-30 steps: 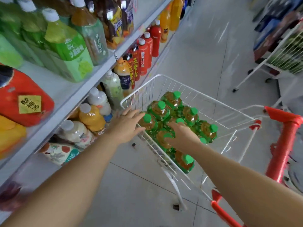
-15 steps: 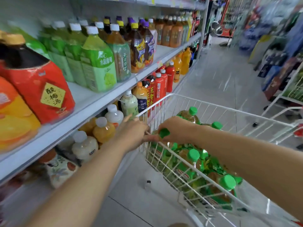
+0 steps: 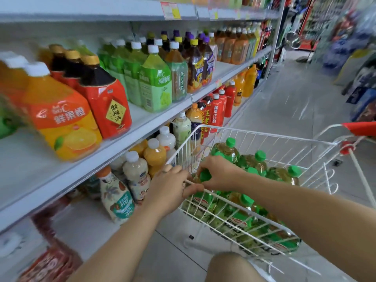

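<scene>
A white wire shopping cart (image 3: 264, 137) stands in the aisle, filled with several green-capped tea bottles (image 3: 252, 161). My left hand (image 3: 168, 188) grips the cart's near-left rim wire, thumb curled under it. My right hand (image 3: 219, 171) reaches inside the cart and grips the neck of one green-capped bottle (image 3: 204, 177) at the near-left corner; its body is hidden behind the hand and the wire.
Drink shelves (image 3: 142, 121) run along the left, with orange, red and green bottles above and white and orange ones (image 3: 136, 171) below, close beside the cart. The cart's red handle (image 3: 360, 129) is at right. Grey floor aisle (image 3: 284, 102) stretches ahead. My knee (image 3: 230, 267) shows below.
My view has lifted from the cart toward the shelves. My left hand went from lying open near the rim to gripping it. My right hand stays on a bottle in the cart's corner.
</scene>
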`<move>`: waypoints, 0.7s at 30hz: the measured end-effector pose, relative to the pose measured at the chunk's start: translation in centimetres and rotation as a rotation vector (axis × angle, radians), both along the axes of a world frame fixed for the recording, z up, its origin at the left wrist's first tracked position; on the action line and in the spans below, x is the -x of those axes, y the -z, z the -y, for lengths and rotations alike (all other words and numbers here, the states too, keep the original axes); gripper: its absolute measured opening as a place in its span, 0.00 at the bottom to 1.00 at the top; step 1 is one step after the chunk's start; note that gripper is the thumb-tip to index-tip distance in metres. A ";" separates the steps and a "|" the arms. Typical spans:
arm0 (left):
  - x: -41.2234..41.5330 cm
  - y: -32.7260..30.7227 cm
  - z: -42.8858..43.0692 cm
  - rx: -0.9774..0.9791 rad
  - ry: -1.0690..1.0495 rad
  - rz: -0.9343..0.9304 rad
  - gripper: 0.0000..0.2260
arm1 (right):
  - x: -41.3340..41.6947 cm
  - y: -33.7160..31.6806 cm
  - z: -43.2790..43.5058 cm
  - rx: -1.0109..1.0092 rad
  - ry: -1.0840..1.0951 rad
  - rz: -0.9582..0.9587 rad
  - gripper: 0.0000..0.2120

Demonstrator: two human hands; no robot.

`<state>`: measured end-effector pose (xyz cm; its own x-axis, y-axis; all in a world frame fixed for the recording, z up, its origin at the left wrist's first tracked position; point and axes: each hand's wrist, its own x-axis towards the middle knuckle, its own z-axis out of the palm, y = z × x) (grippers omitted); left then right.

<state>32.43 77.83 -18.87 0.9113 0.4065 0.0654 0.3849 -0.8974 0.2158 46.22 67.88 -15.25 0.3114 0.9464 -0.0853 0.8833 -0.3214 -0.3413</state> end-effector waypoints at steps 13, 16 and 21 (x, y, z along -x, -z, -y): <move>2.3 -6.9 1.5 0.717 -0.155 0.695 0.47 | 4.2 -16.4 -0.5 -0.755 -0.018 -0.254 0.11; 4.5 -10.3 0.6 0.642 -0.165 0.853 0.47 | 6.2 -19.0 -1.8 -0.816 -0.107 -0.360 0.12; 10.5 -13.0 -2.0 0.609 -0.175 0.926 0.40 | 9.5 -19.3 -5.1 -0.825 -0.306 -0.538 0.12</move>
<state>21.91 79.81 -5.87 0.5417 0.7197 0.4343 -0.0406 -0.4937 0.8687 36.69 73.00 4.05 0.1596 0.8059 0.5701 0.5531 0.4054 -0.7279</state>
